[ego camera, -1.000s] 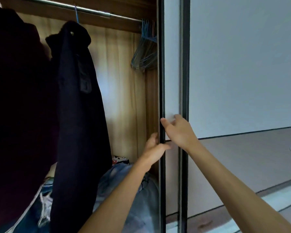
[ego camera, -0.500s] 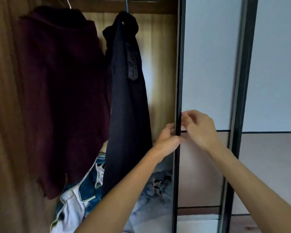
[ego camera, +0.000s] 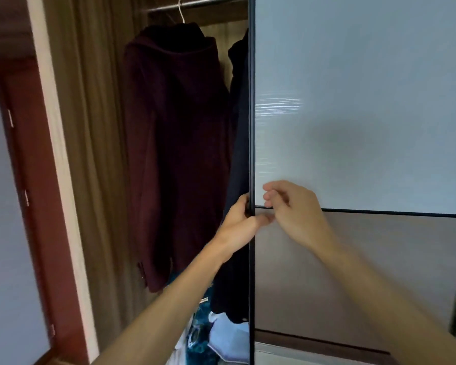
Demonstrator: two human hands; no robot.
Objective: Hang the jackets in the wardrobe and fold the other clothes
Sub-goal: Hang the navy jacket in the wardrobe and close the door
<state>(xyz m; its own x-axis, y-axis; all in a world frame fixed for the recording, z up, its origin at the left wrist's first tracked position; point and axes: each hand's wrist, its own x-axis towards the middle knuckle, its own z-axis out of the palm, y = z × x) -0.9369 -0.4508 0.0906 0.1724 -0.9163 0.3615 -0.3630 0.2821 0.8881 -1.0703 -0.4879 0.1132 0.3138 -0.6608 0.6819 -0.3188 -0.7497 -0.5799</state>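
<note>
Maroon jacket hangs from metal rail inside wardrobe. Long axis vertical, collar up, hem down; thick matte cloth. Dark jacket beside it, half hidden by sliding door: glossy pale panel above, matte taupe below, thin black frame. Left hand clamped round frame edge. Right hand curled at panel, blurred; cannot tell grip.

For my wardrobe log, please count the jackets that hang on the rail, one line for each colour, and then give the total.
Maroon jacket: 1
Dark navy jacket: 1 (partly hidden behind the sliding door)
Total: 2
</note>
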